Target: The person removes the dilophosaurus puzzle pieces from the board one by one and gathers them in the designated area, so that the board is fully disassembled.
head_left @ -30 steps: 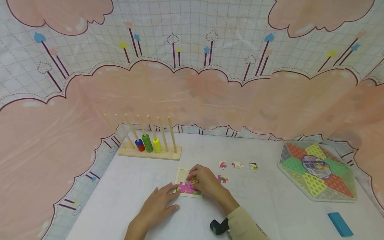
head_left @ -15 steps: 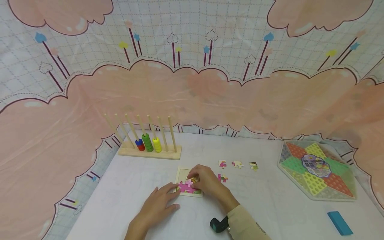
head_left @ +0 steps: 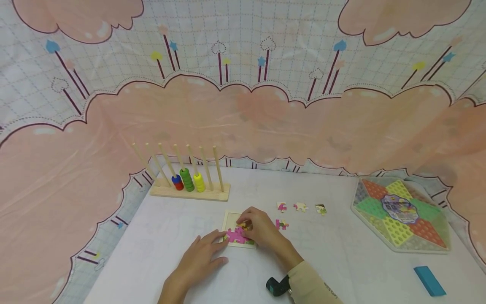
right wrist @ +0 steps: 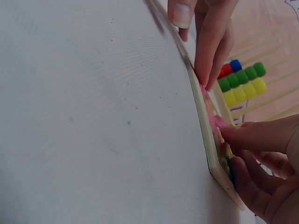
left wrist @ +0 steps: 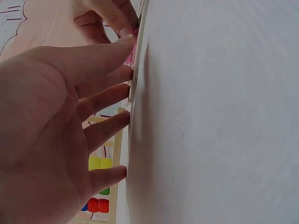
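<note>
Head view: On a white worktop [head_left: 341, 270], a left hand [head_left: 199, 257] with fingers extended and a right hand [head_left: 263, 230] curled to pinch meet at a wooden jigsaw tray [head_left: 243, 247], the right gripping a pink piece [right wrist: 219, 121] inside; pressed misaligned, it could dislodge interlocked pieces [head_left: 233, 236] alongside.

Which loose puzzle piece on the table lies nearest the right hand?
The front puzzle piece, alone beside the right hand; the other three loose pieces lie in a row farther from the person.
</note>
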Demonstrator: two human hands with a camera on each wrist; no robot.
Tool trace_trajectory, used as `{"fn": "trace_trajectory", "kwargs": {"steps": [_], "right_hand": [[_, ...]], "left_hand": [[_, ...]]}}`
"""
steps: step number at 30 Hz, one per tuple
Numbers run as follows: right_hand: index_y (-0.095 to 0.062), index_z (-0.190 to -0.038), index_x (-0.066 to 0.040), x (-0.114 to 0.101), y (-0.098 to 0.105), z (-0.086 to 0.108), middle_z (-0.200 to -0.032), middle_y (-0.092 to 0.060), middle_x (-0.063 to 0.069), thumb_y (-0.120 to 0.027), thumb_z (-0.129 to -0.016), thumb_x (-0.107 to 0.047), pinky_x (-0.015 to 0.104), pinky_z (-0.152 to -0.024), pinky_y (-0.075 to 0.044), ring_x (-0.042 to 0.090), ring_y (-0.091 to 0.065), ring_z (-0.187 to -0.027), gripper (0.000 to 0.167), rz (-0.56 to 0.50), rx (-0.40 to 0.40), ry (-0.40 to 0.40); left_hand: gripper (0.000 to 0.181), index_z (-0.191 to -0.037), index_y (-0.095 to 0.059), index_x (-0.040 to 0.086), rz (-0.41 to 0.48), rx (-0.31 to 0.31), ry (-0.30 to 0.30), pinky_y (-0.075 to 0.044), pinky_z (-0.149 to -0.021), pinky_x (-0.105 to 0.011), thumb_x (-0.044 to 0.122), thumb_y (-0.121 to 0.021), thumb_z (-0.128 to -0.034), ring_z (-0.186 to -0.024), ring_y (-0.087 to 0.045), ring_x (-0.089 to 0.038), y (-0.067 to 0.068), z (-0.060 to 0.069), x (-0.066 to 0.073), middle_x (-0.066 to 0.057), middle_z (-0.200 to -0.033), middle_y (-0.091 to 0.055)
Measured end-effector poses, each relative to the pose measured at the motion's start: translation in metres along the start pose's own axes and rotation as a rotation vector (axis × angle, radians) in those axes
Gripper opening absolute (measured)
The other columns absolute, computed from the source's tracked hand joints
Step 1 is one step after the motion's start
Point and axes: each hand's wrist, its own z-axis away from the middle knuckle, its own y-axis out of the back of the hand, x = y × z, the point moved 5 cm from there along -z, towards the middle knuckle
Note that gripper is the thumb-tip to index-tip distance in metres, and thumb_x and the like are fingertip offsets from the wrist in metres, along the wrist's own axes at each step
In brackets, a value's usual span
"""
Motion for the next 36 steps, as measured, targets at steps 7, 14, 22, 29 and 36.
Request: {"fn": "trace_trajectory", "kwargs": {"steps": [7,14,22,29,36], "right_hand": [[-0.077,-0.113,-0.009,0.007,0.007,0.000,-0.120,-0.068,0.003,-0.079,-0.087,-0.005,0.026,-0.086,-0.063,0.018,-0.070,-0.102,0.026,-0.094,0.032,0.022],[-0.078,-0.113,-0.011,0.008,0.029,0.006,-0.119,-0.073,0.005,-0.081,-0.087,-0.009,0.030,-0.086,-0.064,0.021,-0.072,-0.104,0.027,-0.172,0.083,-0.011],[-0.079,-0.106,-0.018,0.020,0.069,0.021,-0.115,-0.075,0.002,-0.079,-0.087,-0.005,0.026,-0.070,-0.063,0.015,-0.073,-0.092,0.023,-0.165,0.212,-0.122],[-0.077,-0.107,-0.014,0.041,0.107,0.040,-0.116,-0.076,0.008,-0.080,-0.087,-0.009,0.022,-0.068,-0.061,0.019,-0.074,-0.089,0.021,-0.081,0.285,-0.130],[-0.076,-0.110,-0.010,0.062,0.130,0.061,-0.117,-0.075,0.014,-0.078,-0.089,-0.010,0.017,-0.070,-0.058,0.025,-0.075,-0.094,0.021,-0.027,0.291,-0.130]], "left_hand": [[0.052,-0.138,-0.065,0.017,-0.001,-0.002,-0.012,-0.032,-0.116,-0.074,0.037,-0.076,-0.0904,-0.149,-0.045,-0.033,-0.001,-0.001,0.000,-0.002,-0.154,-0.055],[0.052,-0.138,-0.065,0.017,0.004,-0.008,-0.015,-0.032,-0.116,-0.074,0.037,-0.076,-0.0907,-0.149,-0.044,-0.034,-0.002,-0.001,0.000,-0.003,-0.154,-0.055],[0.052,-0.137,-0.066,0.016,0.025,0.008,-0.008,-0.031,-0.118,-0.072,0.035,-0.077,-0.0896,-0.149,-0.044,-0.033,0.001,0.001,0.000,-0.003,-0.153,-0.056],[0.053,-0.138,-0.065,0.016,0.030,0.006,-0.010,-0.030,-0.118,-0.072,0.034,-0.077,-0.0899,-0.150,-0.043,-0.034,0.002,0.000,-0.001,-0.003,-0.154,-0.055],[0.052,-0.137,-0.066,0.017,0.012,0.010,-0.017,-0.031,-0.118,-0.072,0.034,-0.077,-0.0894,-0.150,-0.043,-0.033,0.003,0.001,-0.001,-0.003,-0.154,-0.055]]}}
